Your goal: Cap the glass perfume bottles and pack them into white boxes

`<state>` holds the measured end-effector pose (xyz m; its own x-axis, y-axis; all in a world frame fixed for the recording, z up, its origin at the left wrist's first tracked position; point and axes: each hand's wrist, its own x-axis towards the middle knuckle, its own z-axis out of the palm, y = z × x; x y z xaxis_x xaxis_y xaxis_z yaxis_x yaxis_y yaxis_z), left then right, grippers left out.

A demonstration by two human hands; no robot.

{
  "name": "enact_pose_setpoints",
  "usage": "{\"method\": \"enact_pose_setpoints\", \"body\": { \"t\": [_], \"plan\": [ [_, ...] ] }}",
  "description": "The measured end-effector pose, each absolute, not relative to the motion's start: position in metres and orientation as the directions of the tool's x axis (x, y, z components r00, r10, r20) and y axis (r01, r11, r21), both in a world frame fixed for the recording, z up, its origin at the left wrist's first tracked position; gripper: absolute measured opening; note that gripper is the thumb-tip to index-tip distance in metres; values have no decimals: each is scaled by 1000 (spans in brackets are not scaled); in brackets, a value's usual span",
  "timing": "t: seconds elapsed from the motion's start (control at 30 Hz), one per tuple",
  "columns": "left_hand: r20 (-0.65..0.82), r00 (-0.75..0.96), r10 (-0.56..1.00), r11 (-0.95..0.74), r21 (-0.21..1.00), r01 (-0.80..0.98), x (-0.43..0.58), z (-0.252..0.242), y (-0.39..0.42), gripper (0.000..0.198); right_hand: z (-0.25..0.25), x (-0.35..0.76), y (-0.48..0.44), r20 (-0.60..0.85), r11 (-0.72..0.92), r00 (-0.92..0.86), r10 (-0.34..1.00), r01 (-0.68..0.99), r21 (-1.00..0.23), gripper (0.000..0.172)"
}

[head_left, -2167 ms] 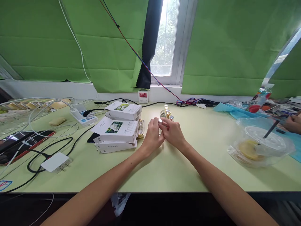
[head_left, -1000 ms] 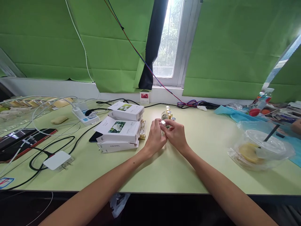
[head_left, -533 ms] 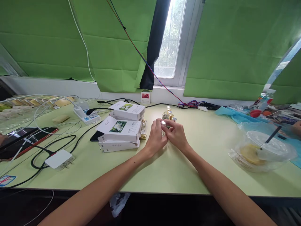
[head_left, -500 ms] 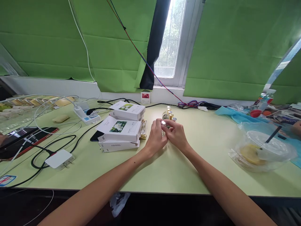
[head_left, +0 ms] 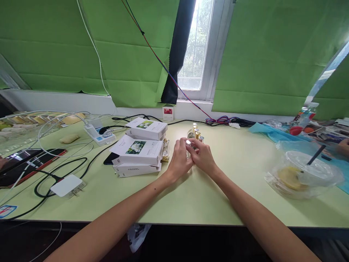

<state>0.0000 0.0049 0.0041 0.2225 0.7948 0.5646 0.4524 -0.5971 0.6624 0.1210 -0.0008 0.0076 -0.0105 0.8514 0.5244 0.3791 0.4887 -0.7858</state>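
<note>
Both hands meet over the table at the centre. My left hand [head_left: 179, 162] curls its fingers around a small glass perfume bottle [head_left: 188, 154] with a shiny silver top. My right hand [head_left: 204, 157] grips the same bottle from the right, its thumb and fingers at the silver top. Fingers hide most of the glass. Just behind my right hand stand several more small bottles [head_left: 197, 135] with gold and silver tops. Left of my left hand, beside white boxes [head_left: 141, 150] printed with a white flower, rests another clear bottle [head_left: 165, 149] with gold parts.
A power strip [head_left: 100, 135], a white charger [head_left: 68, 185] and tangled cables lie at the left, near a phone with a red edge [head_left: 35, 163]. At the right sits a bagged lidded cup [head_left: 302, 174] with a straw. Another person's hand [head_left: 344, 147] shows at the far right.
My right hand's fingers have shifted slightly around the silver top, which shows a little more now. Both hands keep hold of the bottle. The whole view has drifted slightly.
</note>
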Motion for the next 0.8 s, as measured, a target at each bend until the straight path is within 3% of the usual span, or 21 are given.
{"method": "enact_pose_setpoints", "body": {
  "t": [0.33,0.5,0.8],
  "plan": [
    [539,232,810,-582,688,434,0,0,6,47,8,119,-5,556,488,56,829,412,-770,24],
    [538,223,813,-577,698,424,0,0,4,47,10,119,-7,569,472,140,810,420,-775,25],
    [539,234,809,-583,684,439,2,0,4,44,10,118,-5,561,476,137,816,390,-788,20]
  ]
}}
